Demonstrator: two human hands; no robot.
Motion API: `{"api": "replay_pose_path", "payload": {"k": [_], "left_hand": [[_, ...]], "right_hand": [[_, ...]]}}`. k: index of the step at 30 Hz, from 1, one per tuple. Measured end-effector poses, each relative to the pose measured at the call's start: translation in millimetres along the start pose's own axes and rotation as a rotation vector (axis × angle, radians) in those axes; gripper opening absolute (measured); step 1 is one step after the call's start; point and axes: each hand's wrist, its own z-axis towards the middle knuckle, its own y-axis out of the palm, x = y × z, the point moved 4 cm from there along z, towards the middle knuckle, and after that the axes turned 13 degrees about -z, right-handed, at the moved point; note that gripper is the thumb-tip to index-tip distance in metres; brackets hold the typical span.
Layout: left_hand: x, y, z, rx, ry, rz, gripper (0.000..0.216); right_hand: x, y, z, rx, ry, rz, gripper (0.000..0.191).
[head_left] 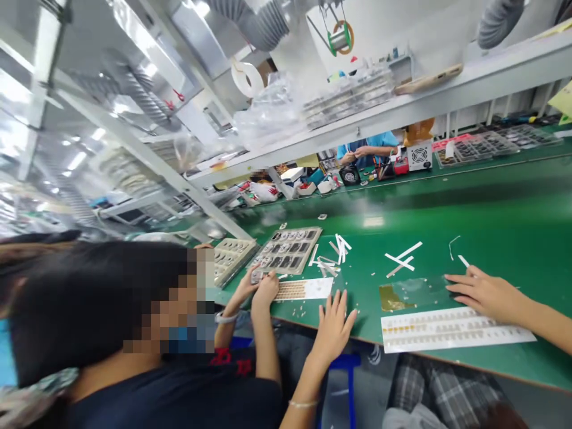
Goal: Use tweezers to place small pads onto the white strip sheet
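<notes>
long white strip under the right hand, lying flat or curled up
Flat: the long white strip lies spread along the green table edge; the right hand rests open just behind it.

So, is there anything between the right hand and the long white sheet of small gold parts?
Nothing visible: the right hand rests just above the long white sheet of small gold parts, only bare green table between.

The left hand rests at the near edge of the bench; the right hand lies right of it, touching a clear film sheet; a long strip sheet lies just before that; loose strips lie behind; a co-worker's hands and two trays lie left.
</notes>
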Motion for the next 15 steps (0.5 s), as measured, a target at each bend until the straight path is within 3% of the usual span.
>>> {"api": "replay_pose_path", "payload": {"k": [4, 9, 15], "left_hand": [[2, 24, 15, -0.107, -0.049, 0.049, 0.051], [5, 22, 26, -0.144, -0.042, 0.041, 0.051], [-9, 23, 28, -0.151, -0.051, -0.042, 0.046]], "right_hand": [[10, -3, -6, -0.076, 0.049, 0.038, 0.030], [20, -7, -16, -0.094, 0.083, 0.037, 0.030], [26, -3, -21, -0.022, 0.064, 0.075, 0.030]]}}
